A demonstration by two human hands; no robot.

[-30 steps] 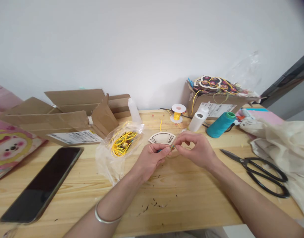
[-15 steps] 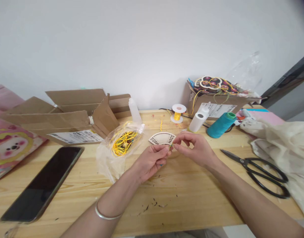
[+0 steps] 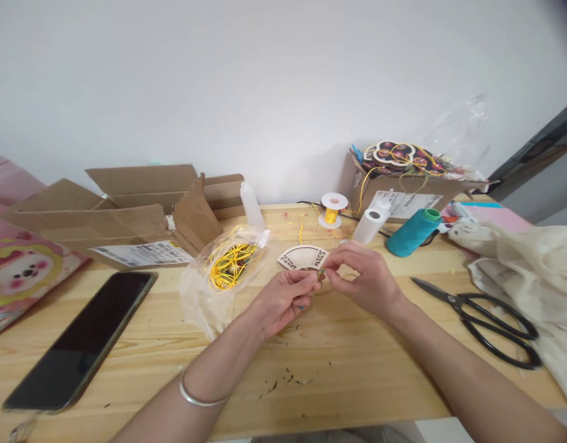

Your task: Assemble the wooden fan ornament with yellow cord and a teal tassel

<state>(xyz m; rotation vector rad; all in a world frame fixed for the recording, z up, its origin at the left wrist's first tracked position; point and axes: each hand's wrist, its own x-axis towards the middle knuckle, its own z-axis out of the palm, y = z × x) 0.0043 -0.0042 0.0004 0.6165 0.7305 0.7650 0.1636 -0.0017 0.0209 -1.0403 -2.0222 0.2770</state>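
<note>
Head: left hand (image 3: 283, 303) and right hand (image 3: 365, 278), grip closed, pinch a tiny greenish piece (image 3: 322, 272)

A pale, grained wooden table (image 3: 357, 369) spans the lower frame. On it lie a black rectangular phone (image 3: 82, 341) at lower left, a crumpled clear plastic bag (image 3: 202, 301) left of centre, a pale wooden fan-shaped piece (image 3: 302, 256) mid-frame, and black metal scissors (image 3: 458, 301) at right.

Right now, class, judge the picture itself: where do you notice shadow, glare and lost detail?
Head view: soft shadow on the wall, left of the right-hand cardboard box; head view: pale glints on the plastic bag; head view: the small piece between left hand and right hand is too blurred to make out.
</note>
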